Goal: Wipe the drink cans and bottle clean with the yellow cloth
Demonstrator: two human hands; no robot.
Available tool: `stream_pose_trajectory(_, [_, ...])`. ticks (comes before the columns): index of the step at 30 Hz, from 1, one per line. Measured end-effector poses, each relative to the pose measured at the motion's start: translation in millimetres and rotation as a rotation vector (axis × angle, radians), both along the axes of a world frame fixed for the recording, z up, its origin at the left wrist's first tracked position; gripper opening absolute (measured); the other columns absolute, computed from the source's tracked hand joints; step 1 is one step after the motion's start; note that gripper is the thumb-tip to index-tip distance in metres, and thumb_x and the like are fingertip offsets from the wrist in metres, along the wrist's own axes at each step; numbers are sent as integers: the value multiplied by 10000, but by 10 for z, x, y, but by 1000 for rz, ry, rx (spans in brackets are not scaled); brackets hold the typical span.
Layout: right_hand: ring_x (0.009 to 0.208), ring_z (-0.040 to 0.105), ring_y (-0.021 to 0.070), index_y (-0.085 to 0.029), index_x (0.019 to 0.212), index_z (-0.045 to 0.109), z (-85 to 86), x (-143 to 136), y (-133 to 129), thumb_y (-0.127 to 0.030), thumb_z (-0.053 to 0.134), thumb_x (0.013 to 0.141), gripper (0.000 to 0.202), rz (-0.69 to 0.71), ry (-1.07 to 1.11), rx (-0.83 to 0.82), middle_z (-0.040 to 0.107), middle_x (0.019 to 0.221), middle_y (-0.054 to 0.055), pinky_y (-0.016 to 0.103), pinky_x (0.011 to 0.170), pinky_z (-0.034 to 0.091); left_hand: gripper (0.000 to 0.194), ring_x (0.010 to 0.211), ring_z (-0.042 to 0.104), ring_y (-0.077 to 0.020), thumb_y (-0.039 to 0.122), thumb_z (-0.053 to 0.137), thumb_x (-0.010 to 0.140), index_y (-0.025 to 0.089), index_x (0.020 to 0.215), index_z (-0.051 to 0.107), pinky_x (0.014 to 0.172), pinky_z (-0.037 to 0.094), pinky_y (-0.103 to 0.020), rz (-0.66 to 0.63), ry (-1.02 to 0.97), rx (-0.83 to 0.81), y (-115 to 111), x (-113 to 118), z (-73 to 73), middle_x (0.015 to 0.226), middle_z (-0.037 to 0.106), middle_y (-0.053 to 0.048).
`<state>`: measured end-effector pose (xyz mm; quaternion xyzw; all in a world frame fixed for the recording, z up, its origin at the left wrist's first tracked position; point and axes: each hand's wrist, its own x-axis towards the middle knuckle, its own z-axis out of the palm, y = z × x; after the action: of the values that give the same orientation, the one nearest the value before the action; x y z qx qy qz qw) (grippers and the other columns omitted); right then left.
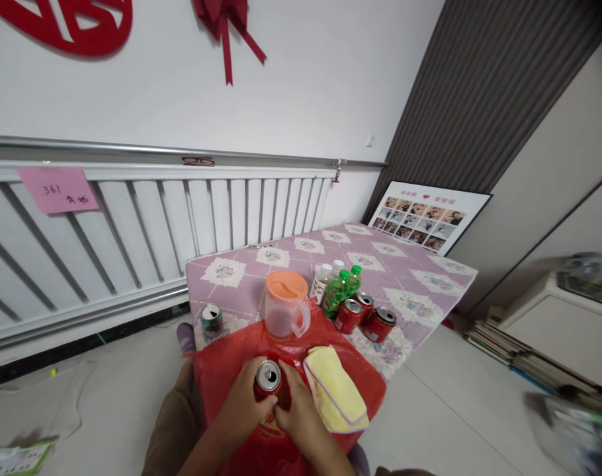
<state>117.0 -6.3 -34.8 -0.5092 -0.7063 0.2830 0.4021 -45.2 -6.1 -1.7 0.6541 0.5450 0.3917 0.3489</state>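
Observation:
An opened red can [268,377] stands upright over the red plastic sheet [221,370], its silver top facing up. My left hand [246,400] is wrapped round its left side. Around its right side are the fingers of my right hand [297,410], and both thumbs meet near the front of the can. A folded yellow cloth [335,390] with a purple edge lies just right of my right hand. Behind the can stands a clear pitcher [280,316] with an orange lid.
Several red cans [349,316], green-capped bottles [334,295] and white-capped bottles [321,283] stand right of the pitcher. A green and silver can [212,320] is at the table's left edge. The patterned tablecloth [308,245] reaches the radiator [251,205].

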Motion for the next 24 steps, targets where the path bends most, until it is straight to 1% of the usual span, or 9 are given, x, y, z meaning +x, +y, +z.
stream_pose_trajectory(3, [1236,553,283,-206,1285,547,121,208,109,-209,607,736,553,-131,34,20,602,1321,120,483,1061,424,620,1231,531,-261,101,652,626,185,1225,515,1109,374,-414,37,-28,8,-6,26,-22,1280,590,-101])
stream_pose_trajectory(5, [1128,621,276,-193,1234,569,271,313,235,-324,571,816,438,-260,137,2,638,1251,134,441,961,503,598,1229,535,-258,104,647,637,186,1216,523,1111,372,-408,42,-38,-8,-8,48,0,1288,589,-102])
stream_pose_trajectory(7, [1092,632,271,-197,1203,582,447,382,398,-404,563,839,419,-362,225,-21,655,1215,130,406,920,516,586,1226,538,-254,93,635,641,189,1209,527,1113,369,-406,46,-41,-25,-11,66,33,1290,591,-100])
stream_pose_trajectory(9, [1135,601,272,-190,1186,586,613,421,581,-447,551,847,427,-383,253,-8,644,1229,135,406,951,487,583,1220,541,-252,86,624,644,191,1209,526,1112,369,-404,46,-45,-33,-14,75,56,1285,595,-96])
stream_pose_trajectory(12, [1083,613,259,-190,1092,630,785,424,839,-494,556,839,403,-335,296,0,675,1154,112,388,942,480,598,1221,539,-248,85,620,643,195,1222,519,1108,374,-394,42,-50,-29,-15,75,58,1283,596,-90])
stream_pose_trajectory(15, [911,651,240,-182,893,678,837,341,1021,-574,566,808,417,-267,361,-34,723,936,78,366,841,518,617,1228,534,-243,91,626,634,199,1232,519,1111,368,-379,50,-52,-28,-7,75,41,1293,590,-86])
stream_pose_trajectory(18, [731,654,207,-177,741,666,804,196,1132,-675,545,766,513,-236,451,-90,705,744,50,328,690,541,615,1225,536,-249,108,637,630,194,1229,530,1110,367,-377,45,-65,-29,6,84,25,1288,594,-91])
stream_pose_trajectory(21, [606,619,168,-186,706,629,771,63,1222,-742,533,720,565,-276,553,-112,661,649,18,289,587,522,613,1224,538,-260,106,639,615,188,1215,542,1105,372,-379,40,-82,-23,16,93,8,1288,597,-100])
stream_pose_trajectory(24, [528,567,139,-194,682,597,819,2,1313,-772,561,666,579,-337,629,-102,612,580,-15,252,515,474,626,1213,542,-261,97,635,606,188,1219,543,1100,372,-375,47,-104,-18,20,95,-3,1284,600,-98])
